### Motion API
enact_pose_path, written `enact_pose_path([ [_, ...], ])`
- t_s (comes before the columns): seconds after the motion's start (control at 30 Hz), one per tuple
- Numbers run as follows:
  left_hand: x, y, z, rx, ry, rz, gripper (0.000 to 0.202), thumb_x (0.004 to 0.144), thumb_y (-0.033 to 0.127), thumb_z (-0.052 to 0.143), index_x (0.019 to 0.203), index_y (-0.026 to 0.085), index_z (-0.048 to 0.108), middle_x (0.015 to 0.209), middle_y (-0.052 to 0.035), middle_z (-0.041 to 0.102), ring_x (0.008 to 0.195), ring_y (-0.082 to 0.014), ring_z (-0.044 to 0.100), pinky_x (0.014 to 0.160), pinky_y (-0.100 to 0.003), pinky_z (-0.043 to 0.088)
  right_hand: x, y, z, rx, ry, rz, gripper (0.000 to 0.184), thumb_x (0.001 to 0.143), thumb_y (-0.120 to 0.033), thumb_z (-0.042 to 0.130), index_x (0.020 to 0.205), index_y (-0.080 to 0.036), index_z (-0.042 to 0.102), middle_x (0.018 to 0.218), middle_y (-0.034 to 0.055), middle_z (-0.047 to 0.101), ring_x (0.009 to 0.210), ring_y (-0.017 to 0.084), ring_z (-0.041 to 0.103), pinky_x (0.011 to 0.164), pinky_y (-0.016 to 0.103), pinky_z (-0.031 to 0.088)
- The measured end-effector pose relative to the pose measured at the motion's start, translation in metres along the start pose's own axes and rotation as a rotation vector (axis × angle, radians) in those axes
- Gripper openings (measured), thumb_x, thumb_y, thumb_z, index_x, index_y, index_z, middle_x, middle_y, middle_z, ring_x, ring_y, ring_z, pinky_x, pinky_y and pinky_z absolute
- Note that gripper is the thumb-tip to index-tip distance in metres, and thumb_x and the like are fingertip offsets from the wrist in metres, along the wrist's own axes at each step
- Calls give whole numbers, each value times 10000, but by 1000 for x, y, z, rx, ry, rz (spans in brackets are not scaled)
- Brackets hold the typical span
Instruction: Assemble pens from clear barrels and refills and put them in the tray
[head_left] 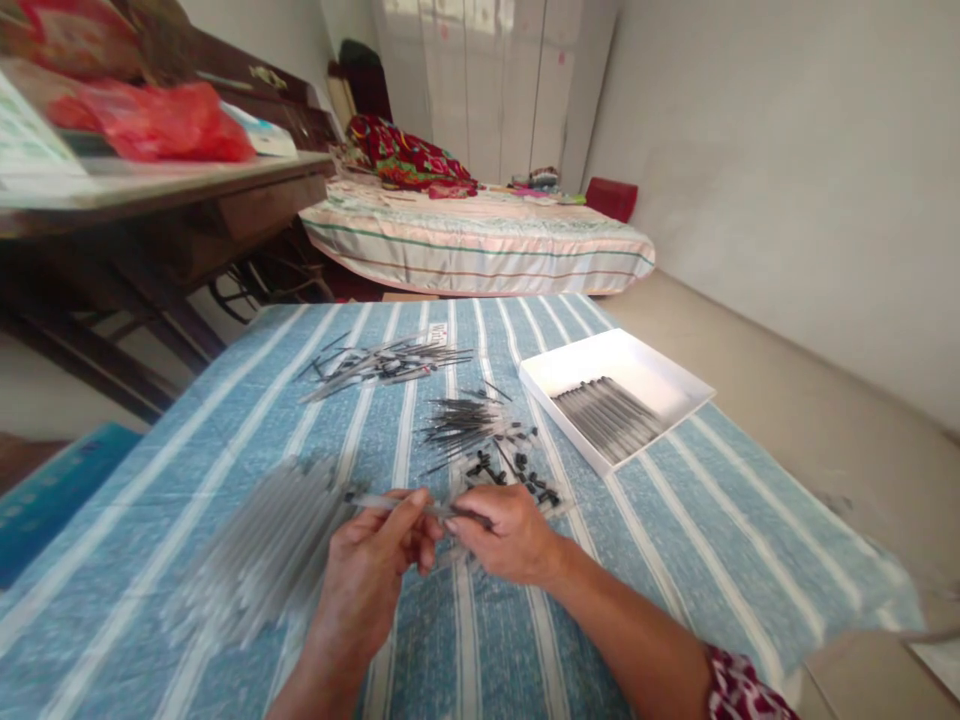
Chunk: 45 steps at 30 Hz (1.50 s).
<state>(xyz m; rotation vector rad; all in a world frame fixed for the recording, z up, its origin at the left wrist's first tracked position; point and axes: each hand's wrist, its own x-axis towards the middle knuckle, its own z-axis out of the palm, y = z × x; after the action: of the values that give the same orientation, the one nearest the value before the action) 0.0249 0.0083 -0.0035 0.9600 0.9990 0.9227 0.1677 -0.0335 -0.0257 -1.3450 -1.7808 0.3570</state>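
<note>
My left hand (360, 570) is closed around a translucent pen barrel (375, 502), which lies nearly level with a dark tip at its left end. At the barrel's other end, my right hand (514, 530) pinches a slim dark pen part (474, 517); its exact kind is partly hidden by the fingers. Left of my hands lies a large heap of frosted pen barrels (262, 550). Just beyond them are a pile of thin dark refills (459, 422) and scattered small black caps (536, 482). Farther back, another loose pile of slim pen parts (390, 362) rests on the cloth.
A white open box (675, 390) at right holds a row of pens (607, 415). Blue striped cloth (660, 580) covers the table. Behind it stands a bed (480, 245); at left, a wooden desk (285, 178) carries a red plastic bag (169, 120). A blue box (67, 500) sits beside the table.
</note>
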Motion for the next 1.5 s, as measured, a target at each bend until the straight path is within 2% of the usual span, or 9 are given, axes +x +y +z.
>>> enact_pose_path([
  [0.17,2,5,-1,-27,4,33,197,661,313,683,712,133,620,521,-5,622,396,-103,498,384,-208,373,1,4,-12,-134,43,-42,190,821,-261,477,645,-208,526,599,-23,520,591,110,510,588,191,388],
  [0.3,4,7,-5,-23,24,40,195,654,304,682,738,139,621,536,-2,623,407,-101,491,385,-206,368,-1,28,-46,-209,167,11,203,860,-265,443,754,-200,604,675,30,577,666,151,541,651,241,409],
  [0.37,4,6,-6,1,30,34,194,641,295,690,729,138,617,537,-3,622,409,-100,489,386,-206,365,-5,49,-74,-335,306,89,198,855,-291,468,798,-196,632,726,44,606,688,156,557,666,247,414],
  [0.5,4,5,-4,81,50,49,200,625,298,695,704,137,607,538,-2,618,407,-99,485,379,-204,353,-16,96,-134,-684,433,330,219,828,-318,504,803,-182,673,778,65,620,730,183,567,647,264,397],
  [0.57,3,5,-2,118,65,62,203,622,304,689,701,135,610,533,2,612,407,-100,485,379,-205,355,-23,115,-158,-823,407,474,232,830,-322,499,840,-185,687,840,69,630,752,183,571,628,259,382],
  [0.67,4,3,-1,164,87,81,198,624,309,671,683,129,612,524,7,606,401,-95,478,376,-203,354,-30,131,-179,-986,268,665,282,854,-335,454,896,-198,696,892,67,634,770,177,580,607,252,359],
  [1.03,11,-5,-6,256,88,81,211,625,332,658,694,138,610,526,8,614,405,-94,486,376,-196,369,-37,141,-182,-1051,61,729,350,873,-334,398,851,-188,715,867,86,653,790,189,611,642,259,366],
  [1.33,11,-5,-5,257,81,82,240,598,346,671,684,132,606,519,0,609,389,-96,479,362,-202,371,-32,140,-184,-1069,6,768,379,891,-364,363,884,-205,706,900,83,659,816,188,622,662,257,384],
  [1.5,12,0,-10,287,128,152,221,611,325,657,699,130,607,523,3,604,399,-98,482,367,-206,380,-34,139,-182,-1074,-2,784,390,889,-369,355,891,-193,703,910,97,661,824,203,624,682,277,397],
])
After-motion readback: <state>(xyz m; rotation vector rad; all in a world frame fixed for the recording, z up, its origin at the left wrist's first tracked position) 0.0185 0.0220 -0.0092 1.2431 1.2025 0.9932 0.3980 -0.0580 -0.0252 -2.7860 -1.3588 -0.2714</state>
